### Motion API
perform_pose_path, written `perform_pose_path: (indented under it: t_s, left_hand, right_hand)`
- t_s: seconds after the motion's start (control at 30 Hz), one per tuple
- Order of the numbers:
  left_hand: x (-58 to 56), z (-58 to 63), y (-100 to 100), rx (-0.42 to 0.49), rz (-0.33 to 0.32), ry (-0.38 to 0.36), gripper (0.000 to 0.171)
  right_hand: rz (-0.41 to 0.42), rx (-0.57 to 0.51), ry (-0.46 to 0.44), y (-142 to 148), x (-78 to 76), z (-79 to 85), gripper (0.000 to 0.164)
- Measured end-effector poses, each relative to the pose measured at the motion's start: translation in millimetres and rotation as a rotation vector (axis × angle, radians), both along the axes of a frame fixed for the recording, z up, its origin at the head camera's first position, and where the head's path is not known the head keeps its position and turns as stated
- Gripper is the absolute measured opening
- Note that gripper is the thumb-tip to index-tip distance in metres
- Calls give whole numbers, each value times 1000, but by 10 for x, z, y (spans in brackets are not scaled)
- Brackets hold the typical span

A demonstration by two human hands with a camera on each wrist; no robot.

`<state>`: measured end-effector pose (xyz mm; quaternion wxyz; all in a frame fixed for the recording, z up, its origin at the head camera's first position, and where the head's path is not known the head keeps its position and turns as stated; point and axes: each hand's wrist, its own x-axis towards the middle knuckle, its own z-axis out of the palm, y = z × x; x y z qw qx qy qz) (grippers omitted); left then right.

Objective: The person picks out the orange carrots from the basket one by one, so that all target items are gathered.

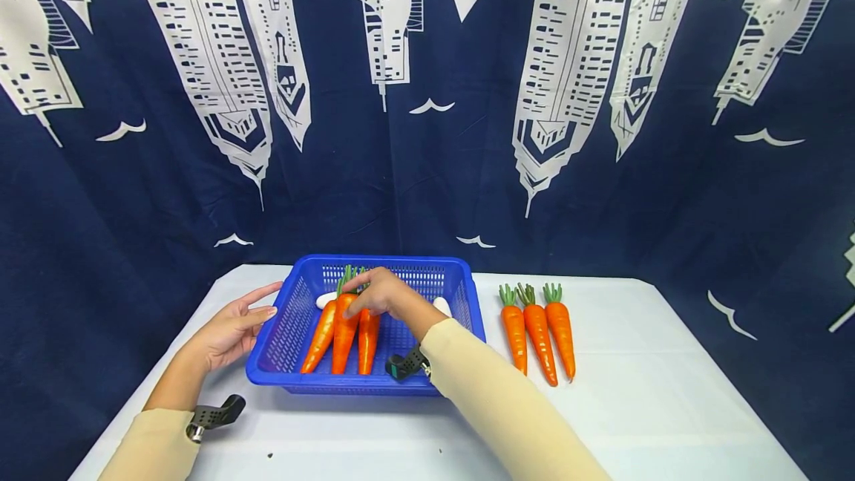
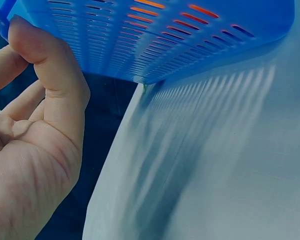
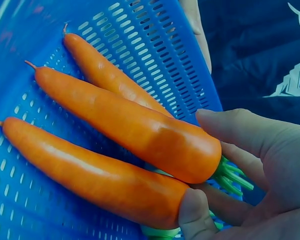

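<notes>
Left hand (image 1: pixel 232 331) touches the basket (image 1: pixel 283 347), right hand (image 1: pixel 387 295) straddles a carrot (image 1: pixel 344 338), both spread, neighbouring carrots (image 1: pixel 369 341) alongside.

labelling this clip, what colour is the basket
The basket is blue, seen best in the head view.

White glare along the carrots (image 3: pixel 127 125)

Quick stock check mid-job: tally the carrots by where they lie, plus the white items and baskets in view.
Carrots in the basket: 3
Carrots on the table: 3
White items, partly hidden in the basket: 2 showing
Blue basket: 1
Total in view: 9
</notes>
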<state>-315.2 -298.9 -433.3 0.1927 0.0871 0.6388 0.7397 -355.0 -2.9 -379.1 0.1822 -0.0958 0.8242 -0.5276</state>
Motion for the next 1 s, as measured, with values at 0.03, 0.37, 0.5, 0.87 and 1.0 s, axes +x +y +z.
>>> perform_pose_path:
  t_s: [0.03, 0.37, 0.5, 0.87, 1.0]
  left_hand:
    - [0, 1, -1, 1, 1, -1, 71]
    - [2, 3, 1, 14, -9, -3, 69]
    - [1, 4, 2, 14, -6, -5, 70]
    - [9, 16, -6, 23, -14, -14, 71]
    - [10, 18, -2, 19, -12, -16, 71]
  right_hand:
    - [-2, 7, 7, -9, -4, -4, 56]
    - [-6, 79, 90, -60, -32, -33, 52]
    - [-14, 91, 120, -77, -47, -52, 50]
    - [-27, 112, 163, -76, -42, -32, 48]
    - [-41, 75, 199, -63, -39, -25, 47]
